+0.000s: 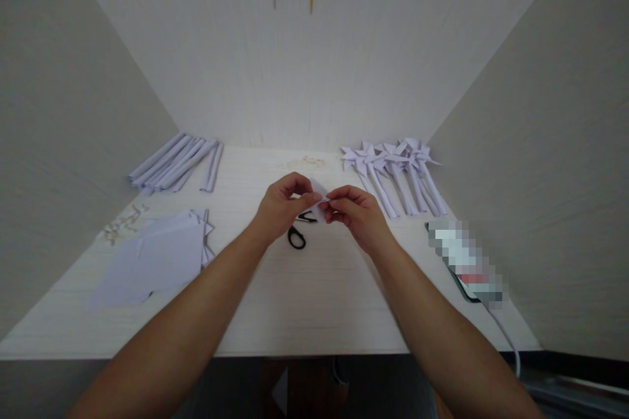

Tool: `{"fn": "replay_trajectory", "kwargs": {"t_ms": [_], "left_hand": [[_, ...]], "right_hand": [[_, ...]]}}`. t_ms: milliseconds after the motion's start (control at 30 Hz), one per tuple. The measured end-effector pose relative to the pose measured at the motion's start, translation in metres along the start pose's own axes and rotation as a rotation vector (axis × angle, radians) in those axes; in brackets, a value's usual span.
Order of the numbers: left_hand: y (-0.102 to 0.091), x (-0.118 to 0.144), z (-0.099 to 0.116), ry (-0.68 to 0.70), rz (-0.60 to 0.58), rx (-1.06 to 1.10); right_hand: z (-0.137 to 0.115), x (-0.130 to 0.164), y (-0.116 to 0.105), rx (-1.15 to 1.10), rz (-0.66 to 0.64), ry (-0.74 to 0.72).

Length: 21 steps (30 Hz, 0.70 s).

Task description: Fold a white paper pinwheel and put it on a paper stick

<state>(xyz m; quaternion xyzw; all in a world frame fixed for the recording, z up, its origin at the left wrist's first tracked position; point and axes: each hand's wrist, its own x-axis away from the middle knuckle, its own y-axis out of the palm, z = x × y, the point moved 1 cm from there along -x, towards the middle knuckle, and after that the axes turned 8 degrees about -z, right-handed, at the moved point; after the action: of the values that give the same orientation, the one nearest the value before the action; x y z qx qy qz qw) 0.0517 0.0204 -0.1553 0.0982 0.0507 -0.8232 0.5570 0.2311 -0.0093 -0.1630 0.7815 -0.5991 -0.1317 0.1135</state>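
My left hand (282, 206) and right hand (358, 216) both pinch one small paper piece (319, 193) above the counter (324, 294); scissors (297, 232) lie just beneath; flat sheets (157, 255) left, finished pinwheels (393, 173) right, well apart.

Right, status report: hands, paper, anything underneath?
Left hand and right hand both pinch small folded paper. Held above table. Scissors lie beneath.
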Motion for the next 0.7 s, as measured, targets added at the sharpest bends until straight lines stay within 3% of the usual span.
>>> {"fn": "replay_trajectory", "kwargs": {"t_ms": [333, 700], "left_hand": [[0.0044, 0.0049, 0.0022, -0.155, -0.117, 0.199], [0.0061, 0.0036, 0.0035, -0.153, -0.117, 0.26]], "right_hand": [[0.0002, 0.0001, 0.0004, -0.064, -0.028, 0.041], [0.0013, 0.0013, 0.0, -0.055, -0.077, 0.049]]}}
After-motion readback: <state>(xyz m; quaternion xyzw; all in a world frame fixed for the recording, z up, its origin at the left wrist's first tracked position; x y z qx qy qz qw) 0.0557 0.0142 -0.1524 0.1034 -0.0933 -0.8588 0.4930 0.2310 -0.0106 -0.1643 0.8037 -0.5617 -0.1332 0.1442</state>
